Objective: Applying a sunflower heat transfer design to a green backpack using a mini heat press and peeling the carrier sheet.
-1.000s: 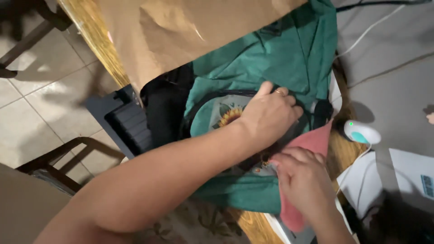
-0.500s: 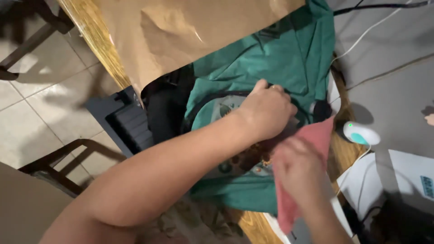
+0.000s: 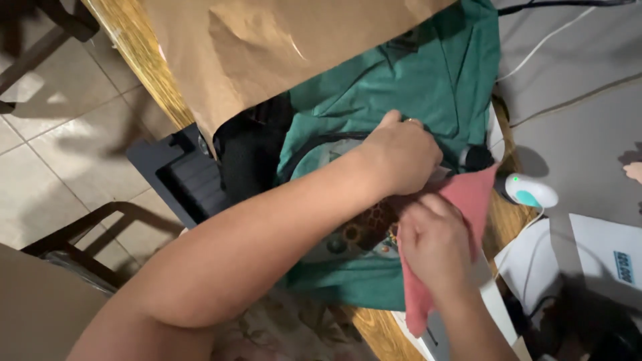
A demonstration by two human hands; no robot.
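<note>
While green shirt (image 3: pixel 428 87) lies spread on tabletop (image 3: pixel 134 53) under brown paper sheet (image 3: pixel 294 47), my left hand (image 3: pixel 401 157) presses flat on printed design (image 3: pixel 364 230), fingers together. My right hand (image 3: pixel 435 244) pinches pink sheet (image 3: pixel 468 200). Risk: shirt may bunch if left hand slips, skewing design. Since half a second ago, right hand lower, pink sheet closer to shirt.

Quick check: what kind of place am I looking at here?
Probably a home craft corner: a green T-shirt with a printed design lies on a wooden table over tiled floor, with brown paper and a small white handheld device nearby.
</note>
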